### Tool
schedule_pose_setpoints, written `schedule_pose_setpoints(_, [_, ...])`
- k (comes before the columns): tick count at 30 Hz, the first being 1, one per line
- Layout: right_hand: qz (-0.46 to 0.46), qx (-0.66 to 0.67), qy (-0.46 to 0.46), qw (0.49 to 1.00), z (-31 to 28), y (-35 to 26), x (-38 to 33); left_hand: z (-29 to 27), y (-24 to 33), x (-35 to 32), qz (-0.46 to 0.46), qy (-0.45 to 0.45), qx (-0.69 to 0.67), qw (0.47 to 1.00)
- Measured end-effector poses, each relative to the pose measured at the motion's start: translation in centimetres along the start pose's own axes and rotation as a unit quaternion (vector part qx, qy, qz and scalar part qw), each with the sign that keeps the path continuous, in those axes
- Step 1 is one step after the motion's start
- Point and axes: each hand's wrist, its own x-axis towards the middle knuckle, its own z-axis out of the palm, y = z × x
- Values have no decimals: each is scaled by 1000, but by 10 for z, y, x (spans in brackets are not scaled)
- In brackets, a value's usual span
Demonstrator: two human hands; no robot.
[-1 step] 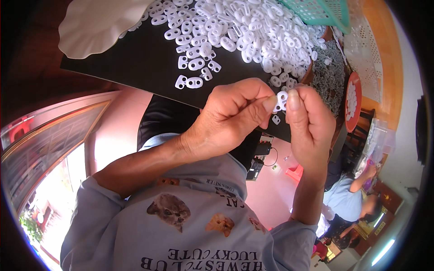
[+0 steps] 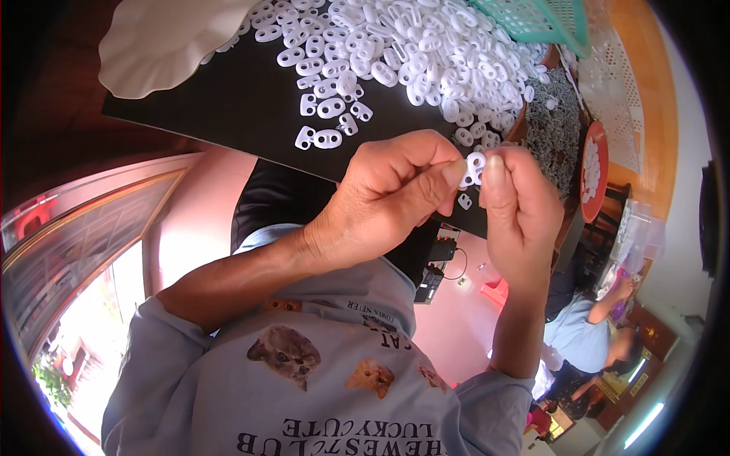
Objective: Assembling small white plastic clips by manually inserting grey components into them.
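1. Change vs. earlier frame: none to note; both hands and the part sit as before, same instant.
2. Surroundings, L to R: white scalloped dish (image 2: 163,42) at upper left, resting on the black board (image 2: 243,106). Heap of white plastic two-hole pieces (image 2: 411,45) covers the board's upper centre; a few strays lie near its front edge. Teal basket (image 2: 544,19) at top right. Grey metal bits (image 2: 551,125) beside a red dish (image 2: 595,169) at right. Another person (image 2: 589,334) sits lower right.
3. Obstruction: hands cover the board's near edge.
4. Left hand (image 2: 388,201): fingers curled, thumb and forefinger pinching the small white piece (image 2: 474,167).
5. Right hand (image 2: 517,213): thumb and fingertips pinched on the same piece, just in front of the board.
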Motion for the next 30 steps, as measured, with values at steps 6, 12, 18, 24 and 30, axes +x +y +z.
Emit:
schedule_pose_setpoints(6, [-112,-79,-7,991,1,5,1,-1,4,1,-43,-2,-73,996])
schedule_pose_setpoints(12, [-122,-116,-23,985,-4,-3,1,-6,8,2,-67,-36,-97,992])
schedule_pose_setpoints(18, [-164,-207,-67,962,-15,-8,-5,-5,10,7,-90,-58,-58,993])
schedule_pose_setpoints(24, [-157,-223,-78,959,-18,-6,-9,-4,6,9,-77,-80,-2,994])
schedule_pose_setpoints(30, [-140,-199,-91,966,-21,-2,-9,-5,6,9,-83,-95,16,992])
